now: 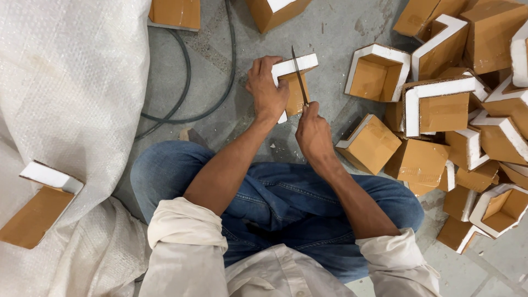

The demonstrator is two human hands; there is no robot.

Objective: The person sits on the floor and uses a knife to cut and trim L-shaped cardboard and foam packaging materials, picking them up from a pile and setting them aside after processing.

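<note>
1. Left hand (267, 88) grips a cardboard-and-foam corner piece (293, 82) on the concrete floor (330, 27).
2. Right hand (312, 132) closes round a knife (298, 74) (blade across the foam).
3. Similar pieces (451, 110) lie piled at right.

Bare floor (335, 27) ahead; corner-piece pile (462, 110) blocks right, sack (71, 82) left.

A brown cardboard corner piece (294, 82) with white foam edging lies on the floor at top centre, the left hand (267, 91) gripping its left side. To the right, a heap of like corner pieces (456, 110) crowds the floor, brown faces and white rims turned every way, one box-shaped piece (369, 144) nearest. Another piece (38, 206) rests on the white woven sack (71, 82) at left. Two more (175, 14) sit along the top edge.
</note>
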